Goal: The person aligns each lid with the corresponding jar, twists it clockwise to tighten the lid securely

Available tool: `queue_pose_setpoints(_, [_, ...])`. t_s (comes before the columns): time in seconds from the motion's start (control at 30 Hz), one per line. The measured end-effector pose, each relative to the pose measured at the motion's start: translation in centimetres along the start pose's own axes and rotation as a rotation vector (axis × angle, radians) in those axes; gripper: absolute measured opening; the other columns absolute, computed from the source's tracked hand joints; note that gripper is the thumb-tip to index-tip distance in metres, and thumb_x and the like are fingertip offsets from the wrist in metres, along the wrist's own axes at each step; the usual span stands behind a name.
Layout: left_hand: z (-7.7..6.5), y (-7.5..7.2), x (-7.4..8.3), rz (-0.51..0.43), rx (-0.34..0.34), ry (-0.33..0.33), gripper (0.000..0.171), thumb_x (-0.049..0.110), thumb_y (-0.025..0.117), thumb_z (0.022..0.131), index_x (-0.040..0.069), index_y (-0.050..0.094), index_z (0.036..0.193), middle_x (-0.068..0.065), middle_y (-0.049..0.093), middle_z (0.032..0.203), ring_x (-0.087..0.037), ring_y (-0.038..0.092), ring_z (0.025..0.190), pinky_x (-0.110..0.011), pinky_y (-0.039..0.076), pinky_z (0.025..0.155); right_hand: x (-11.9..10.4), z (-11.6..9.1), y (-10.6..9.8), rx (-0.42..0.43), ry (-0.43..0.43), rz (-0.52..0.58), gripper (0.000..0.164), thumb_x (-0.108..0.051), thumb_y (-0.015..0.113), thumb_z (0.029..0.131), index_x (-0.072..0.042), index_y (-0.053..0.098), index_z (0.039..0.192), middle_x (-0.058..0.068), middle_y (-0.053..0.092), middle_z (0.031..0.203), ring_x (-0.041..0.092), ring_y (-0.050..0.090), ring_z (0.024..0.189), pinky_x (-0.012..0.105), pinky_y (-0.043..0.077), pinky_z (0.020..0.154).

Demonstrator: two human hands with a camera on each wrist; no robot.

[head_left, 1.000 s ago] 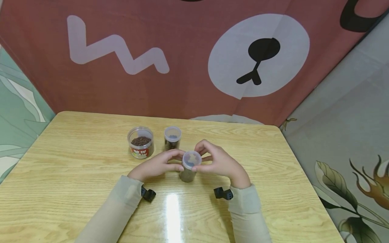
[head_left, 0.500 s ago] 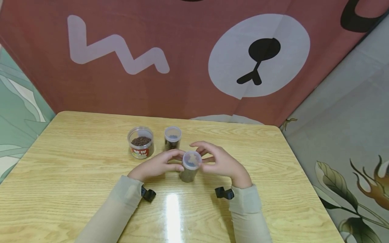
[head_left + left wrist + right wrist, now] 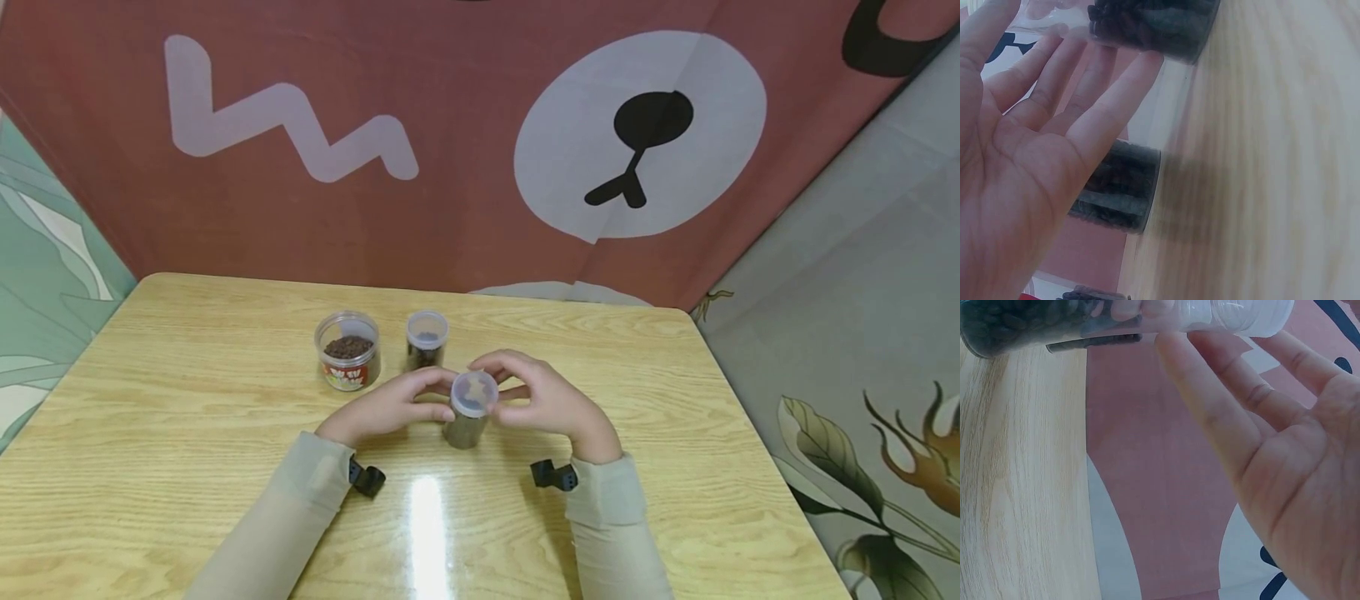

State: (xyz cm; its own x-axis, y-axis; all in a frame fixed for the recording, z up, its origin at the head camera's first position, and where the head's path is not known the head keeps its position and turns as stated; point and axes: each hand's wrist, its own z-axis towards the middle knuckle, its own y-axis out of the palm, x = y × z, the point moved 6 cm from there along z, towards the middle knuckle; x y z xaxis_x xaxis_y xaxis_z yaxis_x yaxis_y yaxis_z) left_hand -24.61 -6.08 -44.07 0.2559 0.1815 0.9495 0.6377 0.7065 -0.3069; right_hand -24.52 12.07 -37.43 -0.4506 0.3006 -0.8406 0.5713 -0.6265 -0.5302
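Observation:
A small clear jar [image 3: 465, 429] with a translucent lid [image 3: 474, 393] stands upright on the table in front of the person. Dark, bean-like pieces fill its lower part in the right wrist view. The left hand [image 3: 393, 407] holds the jar from the left, thumb at the near side and fingers round the far side. From the right, the right hand [image 3: 543, 400] grips the lid's edge between thumb and fingers. Behind them is a similar lidded jar [image 3: 426, 342] with dark contents. A wider open jar [image 3: 348, 354] with brown pieces and a red label stands to its left.
The light wooden table [image 3: 187, 417] ends at a reddish cloth [image 3: 450, 225] with a printed face at the back. Patterned cloth [image 3: 847, 375] hangs along the right side. The second jar stands close behind the left hand's fingers.
The right hand's fingers loosened from the lid, shifted slightly right, and closed on its edge again. The left hand and the jars stay in place.

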Motion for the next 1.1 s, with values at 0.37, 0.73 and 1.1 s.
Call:
queue_pose_setpoints(0.37, [0.06, -0.09, 0.04, 0.009, 0.002, 0.015, 0.05, 0.027, 0.068, 0.099, 0.01, 0.053, 0.143, -0.005, 0.061, 0.138, -0.025, 0.055, 0.131, -0.05, 0.044, 0.109, 0.14, 0.35, -0.04, 0.013, 0.063, -0.021, 0.043, -0.015, 0.081, 0.088, -0.01, 0.057, 0.124, 0.01, 0.063, 0.114, 0.022, 0.061, 0.105, 0.043, 0.058, 0.09])
queue_pose_setpoints(0.73, [0.1, -0.06, -0.04, 0.012, 0.001, 0.015, 0.049, 0.026, 0.068, 0.099, 0.01, 0.053, 0.143, -0.006, 0.061, 0.139, -0.026, 0.054, 0.131, -0.05, 0.043, 0.109, 0.29, 0.38, 0.03, 0.025, 0.081, -0.037, 0.044, -0.015, 0.082, 0.087, -0.012, 0.054, 0.12, 0.011, 0.063, 0.111, 0.021, 0.061, 0.105, 0.043, 0.058, 0.089])
queue_pose_setpoints(1.1, [0.06, 0.04, 0.07, 0.005, -0.006, 0.019, 0.049, 0.025, 0.068, 0.099, 0.009, 0.053, 0.143, -0.006, 0.061, 0.138, -0.026, 0.054, 0.131, -0.052, 0.043, 0.109, 0.39, 0.15, 0.06, 0.002, 0.054, -0.019, 0.049, -0.013, 0.075, 0.091, -0.01, 0.055, 0.135, 0.007, 0.064, 0.118, 0.021, 0.061, 0.11, 0.039, 0.058, 0.091])
